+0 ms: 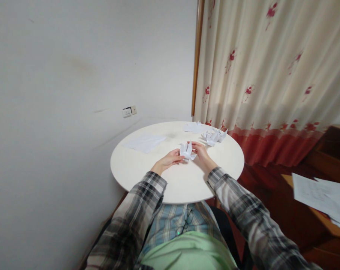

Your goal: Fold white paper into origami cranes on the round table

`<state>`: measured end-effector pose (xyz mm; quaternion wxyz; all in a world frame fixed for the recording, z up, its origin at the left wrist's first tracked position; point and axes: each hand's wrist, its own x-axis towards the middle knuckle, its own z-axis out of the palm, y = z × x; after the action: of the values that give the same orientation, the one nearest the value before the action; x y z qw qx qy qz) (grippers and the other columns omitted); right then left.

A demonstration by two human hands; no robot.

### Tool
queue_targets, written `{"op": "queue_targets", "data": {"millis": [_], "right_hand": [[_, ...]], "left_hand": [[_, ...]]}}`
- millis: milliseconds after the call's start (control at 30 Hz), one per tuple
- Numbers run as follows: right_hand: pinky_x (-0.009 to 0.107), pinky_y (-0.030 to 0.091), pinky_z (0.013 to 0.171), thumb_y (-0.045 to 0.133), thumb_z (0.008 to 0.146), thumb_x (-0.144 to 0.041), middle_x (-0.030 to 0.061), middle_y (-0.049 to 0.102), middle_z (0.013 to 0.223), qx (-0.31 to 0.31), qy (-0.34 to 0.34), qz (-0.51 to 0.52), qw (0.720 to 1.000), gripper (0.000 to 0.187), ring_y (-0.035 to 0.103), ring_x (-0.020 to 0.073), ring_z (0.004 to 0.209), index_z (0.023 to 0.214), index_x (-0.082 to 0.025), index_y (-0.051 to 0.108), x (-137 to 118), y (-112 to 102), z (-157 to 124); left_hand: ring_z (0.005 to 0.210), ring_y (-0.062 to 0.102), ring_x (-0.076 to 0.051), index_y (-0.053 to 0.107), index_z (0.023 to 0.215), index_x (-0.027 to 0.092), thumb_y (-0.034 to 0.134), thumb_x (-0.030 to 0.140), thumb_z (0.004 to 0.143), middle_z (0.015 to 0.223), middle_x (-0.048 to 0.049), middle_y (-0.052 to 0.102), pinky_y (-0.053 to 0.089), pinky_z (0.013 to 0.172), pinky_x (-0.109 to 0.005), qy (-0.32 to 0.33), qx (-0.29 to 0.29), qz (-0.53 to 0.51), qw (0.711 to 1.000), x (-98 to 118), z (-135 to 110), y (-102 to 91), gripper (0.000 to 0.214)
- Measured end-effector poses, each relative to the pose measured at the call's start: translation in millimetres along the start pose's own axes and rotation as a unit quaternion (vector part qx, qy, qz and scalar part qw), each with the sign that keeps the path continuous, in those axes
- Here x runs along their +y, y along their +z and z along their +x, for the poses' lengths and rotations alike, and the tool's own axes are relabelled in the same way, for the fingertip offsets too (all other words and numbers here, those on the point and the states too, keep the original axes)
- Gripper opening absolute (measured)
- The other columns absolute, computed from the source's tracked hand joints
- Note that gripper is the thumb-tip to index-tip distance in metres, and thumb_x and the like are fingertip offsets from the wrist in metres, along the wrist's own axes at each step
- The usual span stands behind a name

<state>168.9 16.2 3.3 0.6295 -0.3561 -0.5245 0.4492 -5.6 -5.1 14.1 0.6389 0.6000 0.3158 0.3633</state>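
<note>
A round white table [186,183] is set against a wall [74,75], on which a socket [126,112] is mounted. The far right edge is backed by a cream curtain [256,75], patterned with red flowers and banded red below. Thin white sheets [144,143] are laid flat near the far left edge, and more paper [194,128] is spread at the far edge. Between that paper and the right edge, a cluster of folded pieces [214,137] is gathered, by which the space just beyond the right hand [200,151] is taken up.

The model [186,150] is held about the middle of the surface, low over it; whether the surface is touched cannot be told. It is made of white paper, creased, with pointed flaps raised upright. Its left side is pinched by the nearly closed left hand [168,159], its right side by the curled fingers of the right.

Faint lines are seen on loose pages [316,193] at the right, too small to be read.
</note>
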Motion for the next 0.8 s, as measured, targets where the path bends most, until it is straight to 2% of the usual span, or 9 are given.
{"op": "queue_targets", "data": {"millis": [133, 267, 433, 667, 800], "right_hand": [[0.032, 0.048, 0.069, 0.058, 0.057, -0.022, 0.0064, 0.069, 0.084, 0.007, -0.002, -0.006, 1.000, 0.024, 0.062, 0.0183, 0.074, 0.078, -0.017, 0.068, 2, -2, 0], [0.033, 0.048, 0.071, 0.064, 0.053, -0.023, 0.0057, 0.069, 0.080, -0.016, -0.030, -0.042, 0.999, 0.024, 0.061, 0.0187, 0.071, 0.075, -0.016, 0.068, 1, -3, 0], [0.032, 0.047, 0.067, 0.062, 0.058, -0.028, 0.0066, 0.069, 0.078, -0.005, -0.064, -0.116, 0.991, 0.023, 0.061, 0.0186, 0.067, 0.076, -0.014, 0.068, -1, 0, -4], [0.027, 0.044, 0.063, 0.056, 0.066, -0.024, 0.0086, 0.068, 0.073, 0.070, -0.109, -0.272, 0.954, 0.017, 0.058, 0.0172, 0.065, 0.070, -0.012, 0.067, 3, 0, -4], [0.027, 0.041, 0.063, 0.055, 0.067, -0.020, 0.0064, 0.065, 0.068, 0.071, -0.125, -0.337, 0.930, 0.012, 0.055, 0.0158, 0.063, 0.065, -0.015, 0.066, 4, -4, -2]], "left_hand": [[0.071, 0.059, -0.013, 0.057, 0.099, 0.017, 0.073, 0.022, 0.059, 0.098, -0.0085, 0.062, 0.042, 0.063, -0.024, 0.011, -0.005, 0.002, 1.000, 0, 0, -0.6, 0.043], [0.068, 0.057, -0.010, 0.055, 0.100, 0.017, 0.073, 0.020, 0.060, 0.097, -0.0066, 0.061, 0.043, 0.063, -0.023, 0.019, -0.008, -0.011, 1.000, 1, 0, -0.6, 0.044], [0.075, 0.058, -0.012, 0.055, 0.098, 0.016, 0.073, 0.018, 0.059, 0.097, -0.0063, 0.060, 0.045, 0.071, -0.025, 0.024, -0.006, -0.023, 0.999, 2, 1, -0.1, 0.044], [0.081, 0.058, -0.014, 0.052, 0.094, 0.013, 0.075, 0.016, 0.055, 0.095, -0.0054, 0.060, 0.045, 0.079, -0.030, 0.051, 0.011, -0.019, 0.998, -4, 7, -3.2, 0.045], [0.077, 0.058, -0.013, 0.052, 0.089, 0.011, 0.076, 0.016, 0.053, 0.091, -0.0053, 0.060, 0.045, 0.078, -0.030, 0.083, 0.026, -0.010, 0.996, -6, 10, -2.9, 0.044]]}}
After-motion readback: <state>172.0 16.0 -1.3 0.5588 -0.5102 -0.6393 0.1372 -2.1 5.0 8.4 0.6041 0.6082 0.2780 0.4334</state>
